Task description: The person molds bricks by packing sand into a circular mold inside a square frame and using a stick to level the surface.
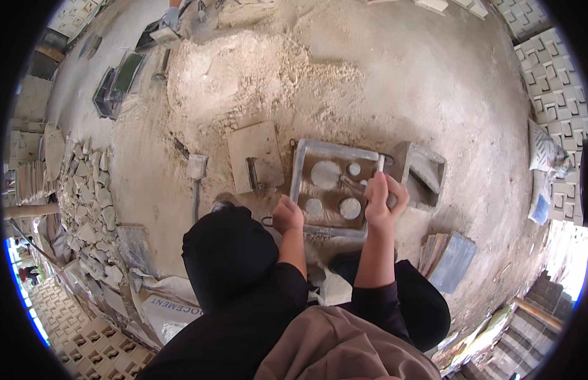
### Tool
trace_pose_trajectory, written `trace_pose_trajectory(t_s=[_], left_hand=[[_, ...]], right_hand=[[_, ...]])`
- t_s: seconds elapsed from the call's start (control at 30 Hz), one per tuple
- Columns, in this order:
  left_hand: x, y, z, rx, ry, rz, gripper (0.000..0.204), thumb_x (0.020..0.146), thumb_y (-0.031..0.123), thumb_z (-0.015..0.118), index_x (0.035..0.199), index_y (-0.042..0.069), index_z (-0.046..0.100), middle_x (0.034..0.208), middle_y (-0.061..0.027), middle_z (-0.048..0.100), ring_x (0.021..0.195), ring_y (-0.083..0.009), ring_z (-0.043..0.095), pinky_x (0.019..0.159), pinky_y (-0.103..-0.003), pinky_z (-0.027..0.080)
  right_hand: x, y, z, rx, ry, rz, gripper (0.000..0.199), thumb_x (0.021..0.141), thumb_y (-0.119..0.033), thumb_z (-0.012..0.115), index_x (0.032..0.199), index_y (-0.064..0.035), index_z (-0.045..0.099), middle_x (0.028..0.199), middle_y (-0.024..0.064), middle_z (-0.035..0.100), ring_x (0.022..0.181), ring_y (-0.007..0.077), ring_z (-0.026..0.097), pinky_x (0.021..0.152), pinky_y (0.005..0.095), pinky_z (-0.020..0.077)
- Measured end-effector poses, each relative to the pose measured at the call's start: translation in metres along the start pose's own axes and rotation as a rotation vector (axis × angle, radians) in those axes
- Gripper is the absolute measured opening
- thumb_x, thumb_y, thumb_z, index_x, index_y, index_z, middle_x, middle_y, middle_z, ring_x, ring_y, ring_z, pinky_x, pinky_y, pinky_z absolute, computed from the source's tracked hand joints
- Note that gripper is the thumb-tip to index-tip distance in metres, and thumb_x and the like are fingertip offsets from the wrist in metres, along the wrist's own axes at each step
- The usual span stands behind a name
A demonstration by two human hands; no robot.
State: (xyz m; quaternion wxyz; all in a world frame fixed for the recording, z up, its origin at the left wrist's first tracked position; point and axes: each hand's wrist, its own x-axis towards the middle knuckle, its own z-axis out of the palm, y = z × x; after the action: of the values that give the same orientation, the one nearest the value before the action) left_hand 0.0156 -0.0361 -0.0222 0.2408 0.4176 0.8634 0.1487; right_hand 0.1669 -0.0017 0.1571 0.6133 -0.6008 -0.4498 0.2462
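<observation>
A rectangular grey mould (298, 174) lies on the ground in front of me, with several round pieces of different sizes, such as a large disc (325, 175), set among brown material. My right hand (385, 197) is closed around a small hand tool (380, 163) at the mould's right side; a pale end of it sticks up past my fingers, and its exact kind is unclear. My left hand (287, 214) is curled closed by the mould's near left side, next to a wire loop (267, 221). Whatever its fingers may hold is hidden.
A sand heap (237, 69) spreads beyond the mould. Left of it lie a square board (252, 152) with a handle and a hammer-like tool (197, 168). To the right are an open grey box (427, 172) and stacked plates (452, 259). Another person's gloved hand (170, 18) shows far left.
</observation>
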Motion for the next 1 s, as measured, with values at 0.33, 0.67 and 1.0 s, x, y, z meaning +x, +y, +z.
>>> trace_pose_trajectory(t_s=[0.33,0.67,1.0], left_hand=[[0.003,0.015,-0.004,0.003,-0.028,0.0,0.045,0.088,0.034,0.029,0.072,0.005,0.059,0.073,-0.0196,0.059,0.07,-0.0393,0.056,0.063,-0.049,0.045],[0.004,0.014,-0.008,-0.005,-0.065,0.005,0.045,0.088,0.033,0.028,0.072,0.004,0.059,0.073,-0.0203,0.059,0.07,-0.0399,0.056,0.064,-0.049,0.044],[0.006,0.009,-0.002,-0.021,-0.016,0.016,0.043,0.087,0.035,0.031,0.071,0.006,0.06,0.071,-0.0194,0.059,0.068,-0.04,0.056,0.06,-0.05,0.045]], right_hand=[[-0.011,0.011,0.002,-0.179,-0.03,-0.073,0.036,0.079,-0.003,0.05,0.046,-0.0021,0.035,0.039,0.0024,0.039,0.035,0.0076,0.033,0.036,0.0237,0.0229],[-0.016,0.008,0.003,0.003,0.089,-0.019,0.038,0.082,-0.007,0.047,0.046,-0.002,0.037,0.04,0.0023,0.041,0.037,0.0072,0.036,0.037,0.0227,0.0244],[-0.021,0.006,0.005,-0.024,0.069,-0.03,0.034,0.08,-0.007,0.048,0.047,-0.0013,0.039,0.04,0.0037,0.042,0.035,0.0109,0.038,0.037,0.0245,0.0268]])
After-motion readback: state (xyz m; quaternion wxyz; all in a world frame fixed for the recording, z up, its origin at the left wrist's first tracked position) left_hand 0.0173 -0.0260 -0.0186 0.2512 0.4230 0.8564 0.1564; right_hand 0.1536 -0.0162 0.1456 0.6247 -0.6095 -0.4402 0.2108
